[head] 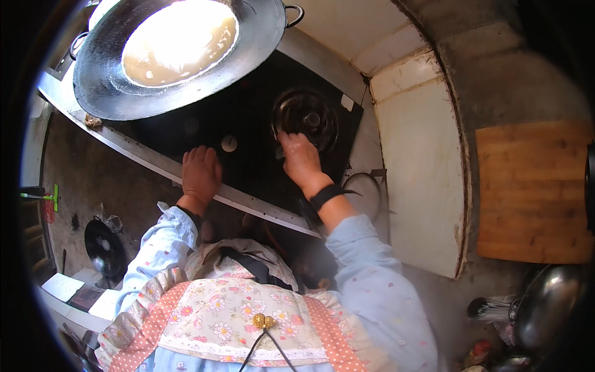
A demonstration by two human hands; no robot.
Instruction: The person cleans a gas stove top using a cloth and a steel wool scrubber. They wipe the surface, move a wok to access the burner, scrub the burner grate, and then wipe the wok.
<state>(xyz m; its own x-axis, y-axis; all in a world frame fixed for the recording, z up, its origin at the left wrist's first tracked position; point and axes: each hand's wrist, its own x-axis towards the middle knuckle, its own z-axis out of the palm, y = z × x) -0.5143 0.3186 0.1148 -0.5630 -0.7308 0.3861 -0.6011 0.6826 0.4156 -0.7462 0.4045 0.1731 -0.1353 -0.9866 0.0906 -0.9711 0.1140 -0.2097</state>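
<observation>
My left hand rests palm down at the front edge of a black glass gas cooktop, left of a round control knob. No object shows in it. My right hand reaches over the cooktop, fingers curled at the near rim of the right burner. A small pale patch shows beside its fingertips; whether the hand grips anything is hidden. A large black two-handled wok stands over the cooktop's left side. Cloudy light-brown liquid fills its bottom, under strong glare.
A white tiled ledge borders the cooktop's right. Farther right are a wooden cutting board and a metal wok or bowl. Another dark wok sits low on the left. A round dark-rimmed item lies near my right wrist.
</observation>
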